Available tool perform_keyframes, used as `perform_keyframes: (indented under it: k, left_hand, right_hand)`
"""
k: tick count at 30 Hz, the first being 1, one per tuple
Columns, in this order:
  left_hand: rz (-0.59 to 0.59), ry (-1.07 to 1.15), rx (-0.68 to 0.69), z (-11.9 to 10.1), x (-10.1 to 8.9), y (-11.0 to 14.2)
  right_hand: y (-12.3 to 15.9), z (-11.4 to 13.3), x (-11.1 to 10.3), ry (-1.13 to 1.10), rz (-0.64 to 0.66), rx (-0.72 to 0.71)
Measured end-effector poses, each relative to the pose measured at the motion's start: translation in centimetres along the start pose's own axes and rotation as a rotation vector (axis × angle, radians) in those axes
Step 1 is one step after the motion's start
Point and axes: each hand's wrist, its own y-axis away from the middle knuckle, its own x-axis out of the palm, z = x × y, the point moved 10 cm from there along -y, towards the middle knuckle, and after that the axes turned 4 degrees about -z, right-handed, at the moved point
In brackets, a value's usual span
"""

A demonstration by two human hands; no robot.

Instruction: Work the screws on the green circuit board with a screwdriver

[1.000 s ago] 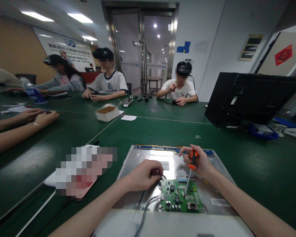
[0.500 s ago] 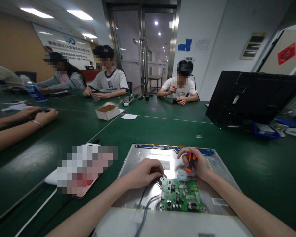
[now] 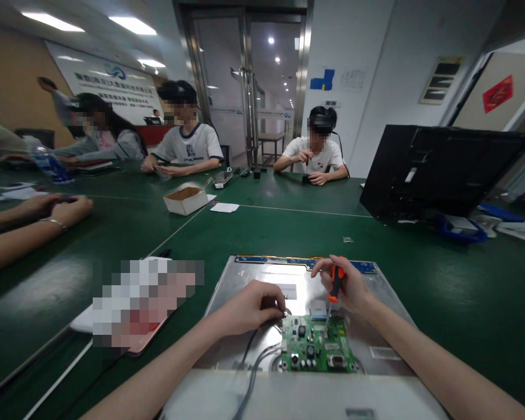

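Note:
A silver metal panel [image 3: 376,315] lies on the green table in front of me, with a green circuit board [image 3: 315,351] screwed near its front. My right hand [image 3: 347,286] is closed round an orange-handled screwdriver [image 3: 335,282], its tip standing on the board's far edge. My left hand [image 3: 249,308] is curled at the board's left corner, fingers pinched on something small I cannot make out. Grey cables [image 3: 254,367] run from under that hand toward me. A blue strip [image 3: 306,263] lines the panel's far edge.
A black monitor shell [image 3: 437,172] leans at the right. An open cardboard box [image 3: 186,199] and paper sit mid-table. A pixelated flat item [image 3: 144,300] lies to my left. A co-worker's forearms [image 3: 30,224] rest at far left; three people sit across the table.
The screwdriver tip has shifted from the middle of the board to its far edge, and my right hand moved slightly left. My left hand stays at the board's corner.

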Motion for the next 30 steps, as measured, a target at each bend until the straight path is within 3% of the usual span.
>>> perform_keyframes:
  k: [4,8,11,14,18,25,30]
  left_hand:
    - [0.003,-0.032,0.017,-0.2,0.1,0.0]
    - [0.000,-0.047,0.038,-0.3,0.2,0.1]
    - [-0.023,-0.078,0.075,-0.5,0.1,0.2]
    - [-0.039,-0.103,0.116,-0.7,0.0,0.2]
    - [-0.050,-0.179,0.139,-1.0,-0.2,0.3]
    - [-0.075,-0.265,0.161,-1.8,-0.1,0.6]
    - [-0.051,-0.341,0.225,-2.5,0.4,0.7]
  right_hand:
    - [0.6,3.6,1.0,0.110,0.022,-0.053]
    - [1.9,8.0,3.8,0.304,0.109,-0.114]
    - [3.2,11.3,6.9,0.907,0.160,-0.335]
    - [4.3,12.2,8.9,1.206,0.191,-0.457]
    - [4.9,11.4,9.4,1.229,0.288,-0.473]
    - [3.6,12.1,7.1,1.170,0.257,-0.465]
    - [3.9,12.1,7.5,1.194,0.305,-0.506]
